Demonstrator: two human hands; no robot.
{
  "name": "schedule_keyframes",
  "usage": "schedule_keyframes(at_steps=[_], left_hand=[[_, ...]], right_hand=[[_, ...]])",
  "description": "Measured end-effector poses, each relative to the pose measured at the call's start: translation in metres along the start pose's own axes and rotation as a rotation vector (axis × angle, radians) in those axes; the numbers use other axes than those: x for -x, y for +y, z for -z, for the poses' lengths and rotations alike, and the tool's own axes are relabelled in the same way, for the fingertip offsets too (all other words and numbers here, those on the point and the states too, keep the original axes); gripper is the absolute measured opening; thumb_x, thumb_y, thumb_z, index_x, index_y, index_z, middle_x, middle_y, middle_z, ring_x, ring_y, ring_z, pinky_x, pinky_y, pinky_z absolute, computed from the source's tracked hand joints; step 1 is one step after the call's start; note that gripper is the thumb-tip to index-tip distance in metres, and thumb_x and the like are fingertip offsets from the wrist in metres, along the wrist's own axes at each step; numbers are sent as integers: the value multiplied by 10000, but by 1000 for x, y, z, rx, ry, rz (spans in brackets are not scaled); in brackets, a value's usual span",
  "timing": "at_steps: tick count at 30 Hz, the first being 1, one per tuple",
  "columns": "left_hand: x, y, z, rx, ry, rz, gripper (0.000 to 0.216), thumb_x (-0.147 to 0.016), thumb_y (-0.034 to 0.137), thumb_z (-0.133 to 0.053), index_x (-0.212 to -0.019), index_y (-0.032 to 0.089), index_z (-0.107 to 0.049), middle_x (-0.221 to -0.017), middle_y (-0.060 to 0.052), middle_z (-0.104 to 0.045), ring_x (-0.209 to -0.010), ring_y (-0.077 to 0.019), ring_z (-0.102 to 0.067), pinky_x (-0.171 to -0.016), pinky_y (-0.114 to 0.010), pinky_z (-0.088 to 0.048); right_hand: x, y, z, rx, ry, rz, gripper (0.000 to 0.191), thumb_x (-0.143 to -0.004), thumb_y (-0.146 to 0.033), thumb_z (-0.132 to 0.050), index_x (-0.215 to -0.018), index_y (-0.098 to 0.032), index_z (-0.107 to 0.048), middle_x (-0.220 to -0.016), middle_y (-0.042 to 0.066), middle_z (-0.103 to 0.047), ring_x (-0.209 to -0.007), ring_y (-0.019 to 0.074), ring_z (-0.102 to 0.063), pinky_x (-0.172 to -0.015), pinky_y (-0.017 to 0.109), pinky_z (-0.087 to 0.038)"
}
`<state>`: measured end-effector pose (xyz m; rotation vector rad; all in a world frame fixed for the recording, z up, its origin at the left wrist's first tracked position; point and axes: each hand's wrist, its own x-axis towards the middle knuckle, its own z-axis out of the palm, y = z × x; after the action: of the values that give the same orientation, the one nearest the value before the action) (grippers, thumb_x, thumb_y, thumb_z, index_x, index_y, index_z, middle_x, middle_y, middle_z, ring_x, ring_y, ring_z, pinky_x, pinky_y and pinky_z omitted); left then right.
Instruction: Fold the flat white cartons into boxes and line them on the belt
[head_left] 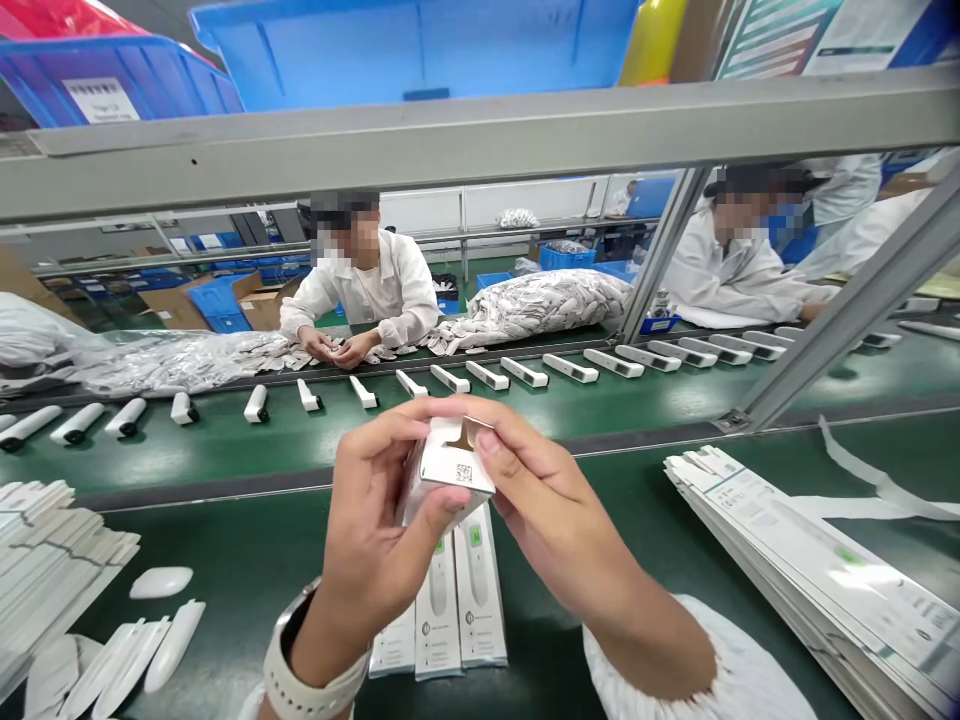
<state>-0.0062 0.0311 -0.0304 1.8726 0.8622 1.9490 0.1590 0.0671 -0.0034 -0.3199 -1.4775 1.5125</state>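
Note:
A small white carton (pixel 450 470) with a printed square code is held end-up between both my hands, its end flap partly open. My left hand (pixel 382 500) wraps round its left side, thumb pressed on the near face just under the code. My right hand (pixel 544 490) grips the right side, with the thumb at the flap and the fingers over the far edge. Below my hands, printed cartons (pixel 480 600) picturing a thermometer with a green display lie side by side on the green bench. The inside of the held carton is mostly hidden.
Flattened cartons (pixel 817 570) are stacked on the right beside paper strips (pixel 877 480). At left lie more flat cartons (pixel 52 550) and white plastic shells (pixel 161 582). White handheld devices (pixel 487 375) line the belt ahead. Co-workers sit beyond it; a metal beam (pixel 465 135) crosses above.

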Motion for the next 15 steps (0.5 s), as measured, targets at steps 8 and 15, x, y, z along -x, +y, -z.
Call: schedule_keyframes(at_steps=[8,15], left_hand=[[-4,4,1,-103,35,37,183,-1069,276,-743,-1241,254,-686,-1348,-79,-713,-1188,-189,-768,-961,-271,-651],[-6,2,9,-174,-35,-98,187,-1060,298,-761,-1213,246,-667,-1255,-81,-733,-1217,-214,-747,-996,-321,-644]], right_hand=[[-1,0,14,191,-168,77,425,-1146,-408,-660,-1570,-378,-674,-1698,-4,-621,-1607,250,-541,-1353,436,-416],[-7,3,14,-113,-97,-65,170,-1107,-378,-730,-1195,-314,-860,-1500,35,-786,-1518,271,-648,-1318,495,-457]])
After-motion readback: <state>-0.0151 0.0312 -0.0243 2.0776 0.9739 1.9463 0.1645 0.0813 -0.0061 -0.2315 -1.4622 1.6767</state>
